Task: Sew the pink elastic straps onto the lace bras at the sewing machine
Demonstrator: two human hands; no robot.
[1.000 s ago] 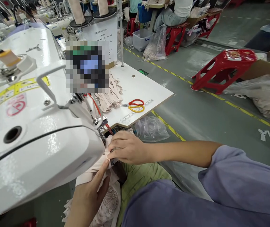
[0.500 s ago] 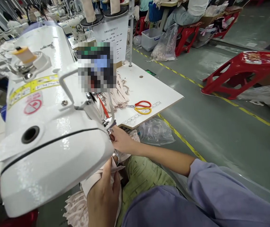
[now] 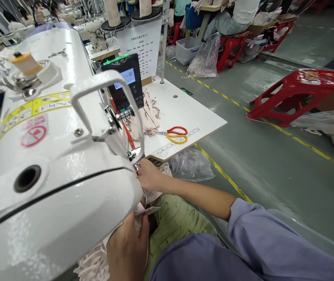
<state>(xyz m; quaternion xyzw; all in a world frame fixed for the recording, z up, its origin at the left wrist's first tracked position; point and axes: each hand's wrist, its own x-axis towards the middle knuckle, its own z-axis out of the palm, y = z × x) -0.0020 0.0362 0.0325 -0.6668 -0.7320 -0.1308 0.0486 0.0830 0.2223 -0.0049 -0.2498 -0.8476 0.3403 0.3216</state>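
A white sewing machine (image 3: 67, 195) fills the left side, its head covering the needle area. Below the head, my left hand (image 3: 128, 246) is closed around pale pink fabric (image 3: 150, 210), the thumb lying along it and the fingertips partly out of sight. My right hand (image 3: 150, 175) reaches in at the machine's needle end, beside the wire guard. Its fingers are hidden behind the head, so what they touch does not show. More ruffled pale fabric strips (image 3: 93, 261) hang beneath my left hand.
On the white tabletop (image 3: 196, 113) lie scissors (image 3: 177, 134) with red and yellow handles and a bundle of pale strips (image 3: 147, 117). A control panel (image 3: 127, 82) stands behind the guard. A red stool (image 3: 298, 93) is on the floor to the right. Another person (image 3: 231, 23) sits farther back.
The view has shifted slightly, so the machine looks larger and farther left. Both hands keep nearly the same places, and the left hand still grips the fabric.
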